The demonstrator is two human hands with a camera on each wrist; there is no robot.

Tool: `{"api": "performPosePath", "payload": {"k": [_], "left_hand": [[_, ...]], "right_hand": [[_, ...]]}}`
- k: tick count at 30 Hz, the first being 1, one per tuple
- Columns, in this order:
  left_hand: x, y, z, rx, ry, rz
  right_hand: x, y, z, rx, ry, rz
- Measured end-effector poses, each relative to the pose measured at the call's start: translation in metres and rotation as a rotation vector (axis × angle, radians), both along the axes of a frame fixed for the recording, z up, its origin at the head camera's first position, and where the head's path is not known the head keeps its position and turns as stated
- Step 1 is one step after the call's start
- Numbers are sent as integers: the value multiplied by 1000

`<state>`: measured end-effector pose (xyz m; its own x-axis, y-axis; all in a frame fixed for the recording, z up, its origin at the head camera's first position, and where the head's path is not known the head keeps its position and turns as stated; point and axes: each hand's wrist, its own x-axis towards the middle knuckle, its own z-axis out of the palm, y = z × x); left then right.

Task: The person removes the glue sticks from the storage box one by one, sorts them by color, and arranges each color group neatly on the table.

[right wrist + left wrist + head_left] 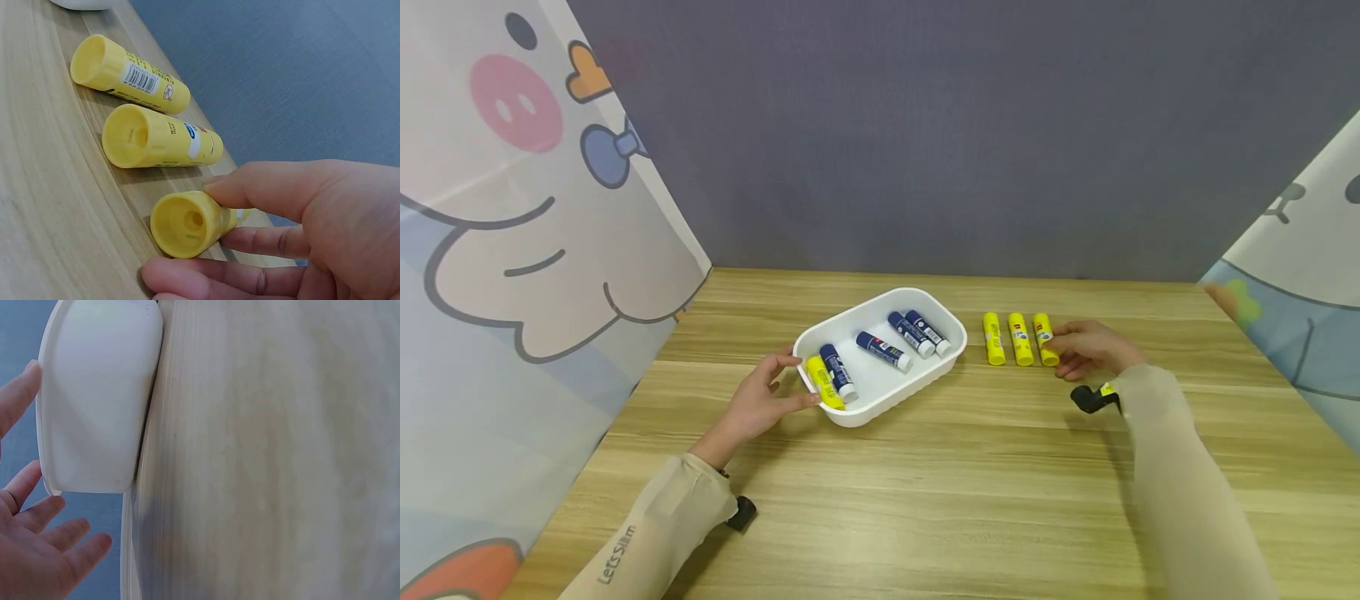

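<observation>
In the head view, my left hand (762,400) spans the left end of a white plastic tray (880,410). Its thumb and forefinger touch the rim, and the left wrist view shows the other fingers (65,536) spread and fairly straight. Inside the tray lie a yellow glue stick (824,383) and several dark blue glue sticks with white ends (883,350). To the right, my right hand (1092,348) pinches the rightmost yellow glue stick (184,222) between thumb and forefinger, the stick lying on the table. Two more yellow glue sticks (994,339) lie beside it in a row.
The wood-grain table (940,500) ends at a grey panel (910,142) behind the tray and sticks. A cartoon-printed sheet (512,250) stands along the left side, and another printed sheet (1311,275) along the right. A black wrist camera (1090,398) sits under the right sleeve.
</observation>
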<state>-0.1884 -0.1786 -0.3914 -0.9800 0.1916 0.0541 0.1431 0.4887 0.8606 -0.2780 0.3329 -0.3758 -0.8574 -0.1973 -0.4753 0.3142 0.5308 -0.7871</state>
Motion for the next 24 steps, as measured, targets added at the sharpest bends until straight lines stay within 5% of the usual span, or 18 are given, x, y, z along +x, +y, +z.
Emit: {"api": "performPosePath", "payload": {"k": [24], "left_hand": [[-1,0,-1,0,-9,6]], "right_hand": [[4,11,2,5,59,-22]]}}
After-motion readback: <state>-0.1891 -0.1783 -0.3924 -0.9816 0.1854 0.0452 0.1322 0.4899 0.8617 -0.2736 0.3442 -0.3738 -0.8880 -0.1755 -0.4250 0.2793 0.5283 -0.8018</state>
